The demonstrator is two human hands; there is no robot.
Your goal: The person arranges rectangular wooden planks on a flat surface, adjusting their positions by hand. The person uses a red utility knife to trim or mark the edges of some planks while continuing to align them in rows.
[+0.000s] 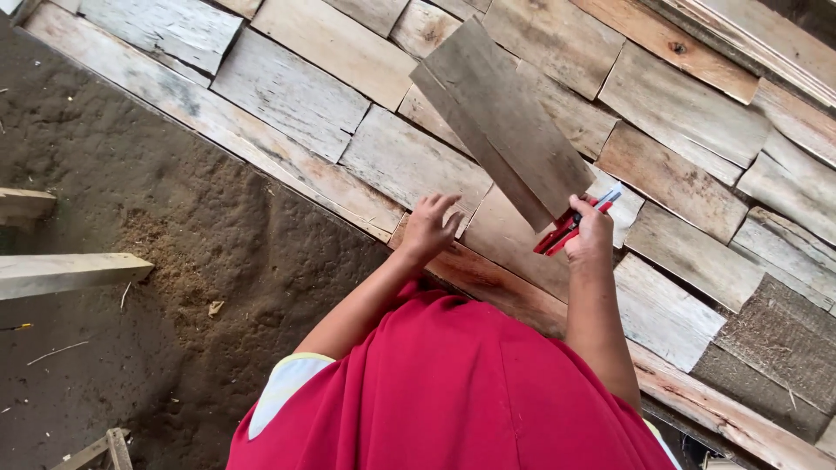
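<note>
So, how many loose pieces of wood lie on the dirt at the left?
3: two planks at the left edge, one short and one longer below it, plus a small frame at the bottom. More may lie outside the view.

Both arms reach forward, bare to the elbows. The left hand (428, 224) spreads its fingers flat. The right hand (589, 228) is curled closed in a grip.

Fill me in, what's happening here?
A person in a red shirt stands over a surface of overlapping wooden shingles. The right hand grips a red-handled tool together with the lower end of a loose grey board, propped above the shingles. The left hand rests open on the shingles beside it.
</note>
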